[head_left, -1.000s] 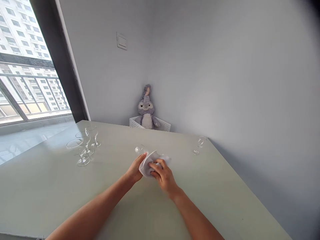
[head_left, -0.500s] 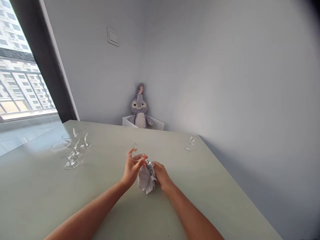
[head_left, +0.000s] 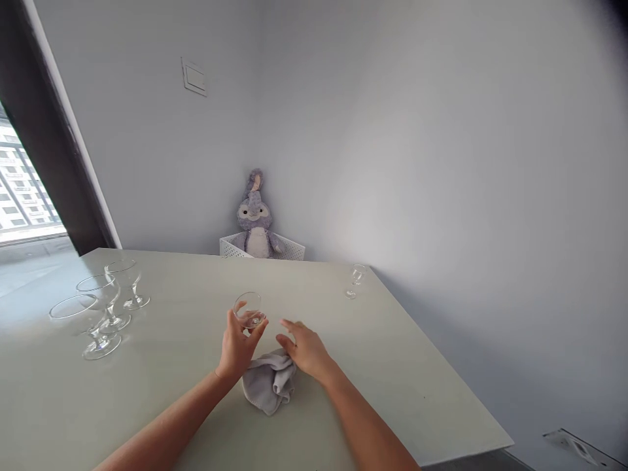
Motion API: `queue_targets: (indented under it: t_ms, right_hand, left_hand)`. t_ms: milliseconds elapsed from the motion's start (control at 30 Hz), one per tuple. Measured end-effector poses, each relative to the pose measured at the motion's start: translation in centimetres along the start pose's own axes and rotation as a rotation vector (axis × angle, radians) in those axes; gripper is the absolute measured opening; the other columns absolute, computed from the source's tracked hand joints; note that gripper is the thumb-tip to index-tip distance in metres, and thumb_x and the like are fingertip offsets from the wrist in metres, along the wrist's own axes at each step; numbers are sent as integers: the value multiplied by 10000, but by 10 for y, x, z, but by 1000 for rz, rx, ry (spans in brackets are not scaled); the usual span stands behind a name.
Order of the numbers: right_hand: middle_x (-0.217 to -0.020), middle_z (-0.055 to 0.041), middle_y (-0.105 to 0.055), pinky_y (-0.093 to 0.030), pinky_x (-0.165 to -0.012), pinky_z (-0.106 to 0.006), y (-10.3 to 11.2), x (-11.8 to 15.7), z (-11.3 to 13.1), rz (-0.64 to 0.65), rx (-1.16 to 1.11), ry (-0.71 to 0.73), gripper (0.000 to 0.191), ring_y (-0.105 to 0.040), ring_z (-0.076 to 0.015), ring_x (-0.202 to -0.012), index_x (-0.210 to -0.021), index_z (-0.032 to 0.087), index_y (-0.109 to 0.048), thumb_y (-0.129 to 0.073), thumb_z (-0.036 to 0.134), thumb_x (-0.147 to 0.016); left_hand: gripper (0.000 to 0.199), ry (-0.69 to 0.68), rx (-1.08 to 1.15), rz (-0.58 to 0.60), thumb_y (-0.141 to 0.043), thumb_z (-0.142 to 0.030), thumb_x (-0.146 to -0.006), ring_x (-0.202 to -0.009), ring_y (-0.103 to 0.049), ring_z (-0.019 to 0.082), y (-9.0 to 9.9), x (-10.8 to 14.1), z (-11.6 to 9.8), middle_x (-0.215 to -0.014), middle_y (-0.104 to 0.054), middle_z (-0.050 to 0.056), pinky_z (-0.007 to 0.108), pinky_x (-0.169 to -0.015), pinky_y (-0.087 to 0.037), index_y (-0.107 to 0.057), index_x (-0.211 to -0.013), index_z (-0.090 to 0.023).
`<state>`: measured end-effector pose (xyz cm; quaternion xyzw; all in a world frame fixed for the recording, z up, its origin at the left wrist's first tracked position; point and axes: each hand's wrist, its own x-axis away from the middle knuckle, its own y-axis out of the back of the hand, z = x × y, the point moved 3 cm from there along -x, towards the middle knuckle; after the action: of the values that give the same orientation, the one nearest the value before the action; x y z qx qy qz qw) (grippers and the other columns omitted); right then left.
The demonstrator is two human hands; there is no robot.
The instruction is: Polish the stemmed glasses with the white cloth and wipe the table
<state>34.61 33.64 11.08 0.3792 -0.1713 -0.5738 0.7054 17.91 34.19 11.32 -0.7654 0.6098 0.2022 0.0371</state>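
Note:
My left hand (head_left: 239, 345) is closed round a clear glass goblet (head_left: 249, 309), its round rim tilted up toward me and its lower part hidden by the fingers. A grey cloth (head_left: 268, 383) lies crumpled on the table just below, between my wrists. My right hand (head_left: 304, 348) is open beside the goblet, thumb and fingers apart. It is over the upper right edge of the cloth; whether it touches the cloth I cannot tell.
Several stemmed glasses (head_left: 102, 317) stand upright close together at the table's left. A smaller glass (head_left: 357, 278) stands near the far right corner of the pale table (head_left: 392, 366). Behind the far edge, a plush toy (head_left: 256, 222) sits in a white basket (head_left: 293, 248) against the walls.
My right hand has let go of the grey cloth, which now lies on the table. The goblet has come away from the cloth in my left hand. The view has turned right.

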Motion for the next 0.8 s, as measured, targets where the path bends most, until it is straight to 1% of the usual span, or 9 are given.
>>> queue_targets:
  t_ms: [67, 100, 200, 300, 367, 433, 533, 667, 800]
  right_hand:
    - [-956, -55, -561, -414, -627, -245, 6, -2, 0, -212, 114, 23, 353, -541, -126, -665, -1124, 250, -572, -449, 417, -838]
    - [-922, -51, -559, -413, -637, -239, 5, -2, 2, -256, 122, 56, 331, -542, -129, -680, -1102, 238, -584, -465, 394, -835]
    - [-792, -15, -562, -404, -642, -218, -6, -2, 11, -230, 80, 159, 241, -534, -127, -679, -1014, 239, -618, -505, 317, -817]
    - [-778, -7, -603, -399, -647, -224, -20, 0, 14, -173, 59, 159, 177, -548, -143, -702, -888, 246, -645, -485, 255, -814]
    - [-831, -8, -637, -399, -680, -225, -27, -1, 11, -141, 26, 164, 191, -569, -151, -761, -868, 246, -646, -461, 235, -822]
    - [-839, -6, -657, -395, -689, -218, -27, -6, 2, -139, 22, 112, 196, -585, -148, -770, -863, 237, -645, -452, 251, -831]
    - [-786, -19, -670, -389, -666, -208, -11, -21, -27, -230, 87, -137, 212, -595, -144, -729, -874, 213, -641, -457, 310, -832]
    - [-752, -55, -665, -378, -619, -216, 30, -42, -75, -333, 137, -372, 248, -596, -154, -708, -841, 179, -636, -418, 298, -846]
    - [-762, -63, -657, -383, -606, -223, 67, -55, -115, -363, 168, -533, 237, -602, -164, -739, -823, 170, -630, -416, 270, -849]
  left_hand:
    - [453, -15, 12, 8, -604, -366, -721, -741, -568, 140, 0, 1, -3, -940, -597, 33, 262, -650, -420, -328, -1060, -246]
    - [468, -27, 14, 23, -602, -362, -721, -718, -559, 134, -2, 2, -5, -952, -587, 30, 262, -643, -418, -326, -1082, -250]
    - [389, -64, 5, 87, -605, -348, -708, -732, -535, 136, -9, 10, -9, -989, -555, 30, 266, -663, -418, -407, -1027, -244]
    - [351, -82, -30, 162, -601, -344, -702, -800, -528, 164, -17, 18, -9, -984, -551, 27, 288, -726, -415, -463, -1010, -248]
    - [465, -117, -94, 200, -586, -344, -716, -827, -517, 173, -21, 21, -6, -1023, -548, 33, 315, -786, -402, -413, -1140, -263]
    - [626, -153, -180, 223, -572, -351, -730, -856, -502, 179, -26, 23, 1, -1124, -514, 58, 339, -826, -386, -282, -1277, -262]
    - [687, -157, -272, 328, -566, -371, -732, -933, -485, 196, -33, 25, 16, -1196, -473, 76, 350, -846, -378, -236, -1321, -245]
    - [472, -90, -309, 524, -568, -354, -717, -934, -506, 201, -41, 25, 32, -1069, -552, 44, 347, -844, -375, -460, -1165, -248]
    - [400, -55, -285, 544, -576, -320, -695, -931, -520, 198, -41, 24, 32, -1025, -577, 31, 331, -832, -377, -517, -1086, -259]
